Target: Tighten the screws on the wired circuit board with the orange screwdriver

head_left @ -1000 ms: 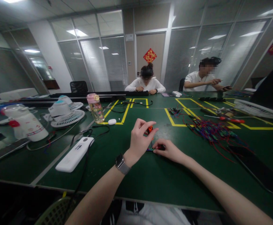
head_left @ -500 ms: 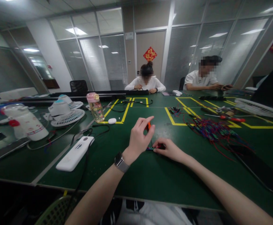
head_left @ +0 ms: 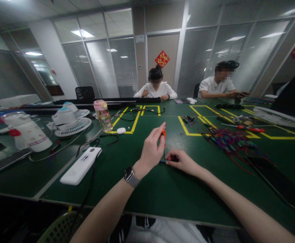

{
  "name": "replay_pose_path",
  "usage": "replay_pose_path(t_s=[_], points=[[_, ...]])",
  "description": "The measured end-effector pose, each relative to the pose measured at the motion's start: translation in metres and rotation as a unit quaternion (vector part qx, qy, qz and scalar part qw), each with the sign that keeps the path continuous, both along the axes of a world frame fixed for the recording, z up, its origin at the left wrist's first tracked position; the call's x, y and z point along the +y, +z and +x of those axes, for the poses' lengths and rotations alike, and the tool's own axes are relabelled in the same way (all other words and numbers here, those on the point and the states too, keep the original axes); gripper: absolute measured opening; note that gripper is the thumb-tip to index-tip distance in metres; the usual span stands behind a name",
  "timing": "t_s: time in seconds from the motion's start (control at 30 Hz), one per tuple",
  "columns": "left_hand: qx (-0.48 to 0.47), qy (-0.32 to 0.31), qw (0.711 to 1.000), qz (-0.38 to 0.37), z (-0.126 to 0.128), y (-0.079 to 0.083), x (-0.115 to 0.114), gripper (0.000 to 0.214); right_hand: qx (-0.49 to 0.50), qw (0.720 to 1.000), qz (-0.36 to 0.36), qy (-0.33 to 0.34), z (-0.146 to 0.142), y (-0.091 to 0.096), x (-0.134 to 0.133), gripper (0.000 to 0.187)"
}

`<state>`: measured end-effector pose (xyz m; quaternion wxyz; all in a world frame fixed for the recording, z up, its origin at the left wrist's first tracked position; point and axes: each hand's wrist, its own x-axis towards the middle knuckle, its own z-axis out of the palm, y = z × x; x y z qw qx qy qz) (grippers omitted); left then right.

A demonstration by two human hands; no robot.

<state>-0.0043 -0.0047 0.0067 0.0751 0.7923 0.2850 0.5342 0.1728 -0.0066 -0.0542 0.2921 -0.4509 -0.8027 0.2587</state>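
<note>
Nearest the camera, bare green counter [head_left: 162, 192], both forearms reaching in over its edge, a wristwatch [head_left: 131, 176] on the left one. Left hand [head_left: 151, 148] raised off the surface, fingers closed round an orange-handled tool [head_left: 164, 134], thumb side hidden; the handle stands nearly upright and its tip points down to the spot just in front of the right hand, a grip that looks suited to turning or pressing straight down. Right hand [head_left: 181, 162] lies low, fingers drawn together on a small wired piece [head_left: 165, 160] that rests flat on the counter between the two hands; apparently pinned there so it cannot slide under the tool. Detail of the piece is too small to read. To the left, a white power bank [head_left: 81, 165] with a black cable, kept within reach but apart from the working spot. To the right, a loose heap of red and blue wired parts [head_left: 228, 140], near at hand like stock, and past it a red-handled screwdriver [head_left: 251, 129]. Farther out: yellow tape outlines [head_left: 134, 123], a pink-lidded bottle [head_left: 103, 116], white desk fans [head_left: 70, 123]. At the far side, two seated people in white tops, heads down over their own hands.
</note>
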Motion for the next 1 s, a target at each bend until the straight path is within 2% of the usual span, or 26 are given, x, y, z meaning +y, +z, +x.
replay_pose_path(t_s=[0.07, 0.23, 0.47, 0.67, 0.87, 1.0], points=[[-0.004, -0.003, 1.0, -0.001, 0.0007, 0.0001, 0.0007, 0.041, -0.002, 1.0, 0.0, -0.002, 0.0, -0.0001, 0.0001, 0.007], [-0.009, 0.065, 0.998, -0.016, -0.002, 0.0022, 0.0022, 0.023, -0.002, 1.0, -0.007, -0.006, -0.0001, 0.0001, -0.0001, 0.007], [-0.015, 0.0, 1.0, -0.003, -0.0032, 0.0016, 0.0056, 0.039, 0.0, 1.0, -0.013, -0.003, -0.0003, 0.0006, -0.0007, 0.008], [-0.023, 0.05, 0.998, 0.007, -0.0016, 0.0011, 0.0022, 0.022, 0.004, 1.0, -0.014, -0.003, 0.0, -0.0003, 0.0, 0.009], [-0.007, -0.035, 0.999, -0.001, -0.0009, 0.0002, 0.0003, 0.046, 0.011, 1.0, -0.015, -0.003, 0.0007, -0.0024, 0.001, 0.008], [0.0, 0.007, 1.0, 0.02, 0.0017, -0.0029, 0.001, 0.038, 0.009, 1.0, -0.012, -0.004, 0.0007, -0.002, 0.0009, 0.007]])
